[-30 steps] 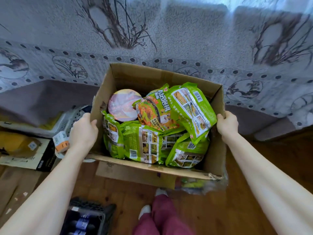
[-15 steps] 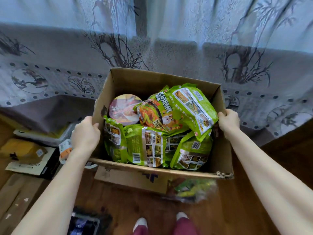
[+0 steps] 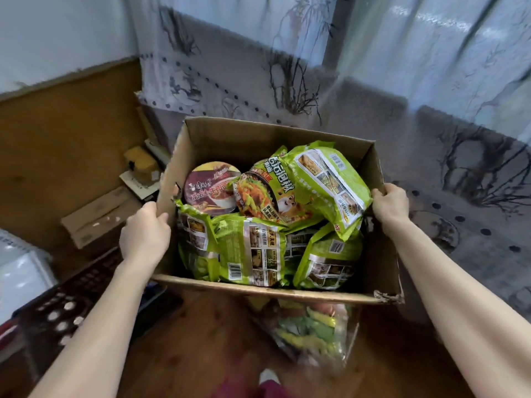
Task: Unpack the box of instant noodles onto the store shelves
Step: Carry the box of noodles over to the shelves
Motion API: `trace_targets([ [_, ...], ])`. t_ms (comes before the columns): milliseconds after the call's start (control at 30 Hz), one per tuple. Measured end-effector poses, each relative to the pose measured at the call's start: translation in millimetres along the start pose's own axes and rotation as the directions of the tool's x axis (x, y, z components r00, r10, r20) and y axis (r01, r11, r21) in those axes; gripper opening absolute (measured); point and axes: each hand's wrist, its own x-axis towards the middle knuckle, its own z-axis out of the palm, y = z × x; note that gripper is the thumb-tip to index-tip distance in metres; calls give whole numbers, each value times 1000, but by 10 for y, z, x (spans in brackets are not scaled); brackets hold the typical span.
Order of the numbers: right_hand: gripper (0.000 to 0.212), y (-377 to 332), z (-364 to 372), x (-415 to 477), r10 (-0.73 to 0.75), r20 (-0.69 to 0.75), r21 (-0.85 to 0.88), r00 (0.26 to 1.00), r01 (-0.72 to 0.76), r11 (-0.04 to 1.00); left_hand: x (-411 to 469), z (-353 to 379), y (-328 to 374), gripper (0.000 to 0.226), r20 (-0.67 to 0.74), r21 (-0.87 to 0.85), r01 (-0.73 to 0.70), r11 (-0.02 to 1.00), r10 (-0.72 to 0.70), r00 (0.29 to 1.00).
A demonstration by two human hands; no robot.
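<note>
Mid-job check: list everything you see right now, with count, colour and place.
cardboard box: one, brown, centre, open-topped
noodle packets: at least five, green, piled in the box
noodle bowl: one, dark red lid, box's back left corner
clear bag: one, green and yellow contents, below the box's near edge
curtain: one, grey-white, behind the box
flat cardboard: several pieces, brown, at left
crate: one, black, lower left
left hand: one, grips the box's left wall
right hand: one, grips the box's right wall
</note>
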Motion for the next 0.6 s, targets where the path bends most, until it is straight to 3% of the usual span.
trace_targets([
  [233, 17, -104, 239, -557, -181, 171, 5, 969, 183, 983, -1035, -316, -708, 26, -117, -4, 208, 978, -207, 971],
  [367, 19, -120, 388, -974, -283, 290, 9, 914, 293, 956, -1745, -472, -1095, 23, -173, -6, 328, 945, -324, 930],
  [600, 21, -94, 772, -1607, -414, 500, 60, 761, 446, 893, -2834, -583, -1478, 31, -222, -37, 619, 785, -610, 761],
])
